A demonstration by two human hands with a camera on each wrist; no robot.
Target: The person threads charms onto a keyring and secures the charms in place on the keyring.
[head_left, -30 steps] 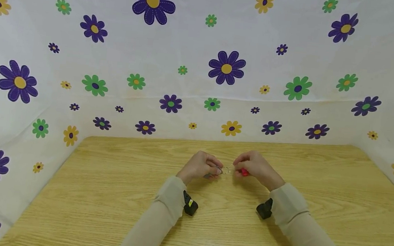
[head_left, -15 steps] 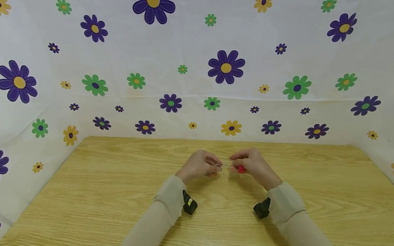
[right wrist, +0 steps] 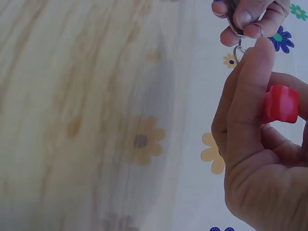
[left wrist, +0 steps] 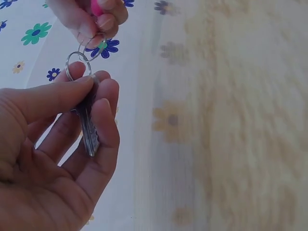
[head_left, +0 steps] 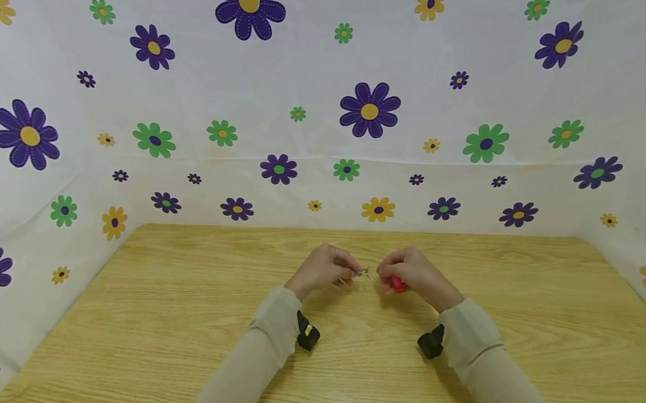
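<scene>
**Now: both hands pinching at linked key rings above mid-table**

You are holding your left hand (head_left: 325,270) and right hand (head_left: 416,274) close together over the middle of the wooden table (head_left: 172,317), slightly raised off it. Your left thumb and fingers are pinching a metal key (left wrist: 89,130) by its head, with its key ring (left wrist: 77,65) sticking out above the fingertips. Your right fingers are curling around a red tag (right wrist: 280,104) and pinching a second ring (left wrist: 94,48) that is touching the first. Bare tabletop is lying open on every side of your hands, towards both side edges and towards you. The flowered cloth backdrop (head_left: 333,98) is rising along the far edge and both side edges, well apart from your hands.
</scene>
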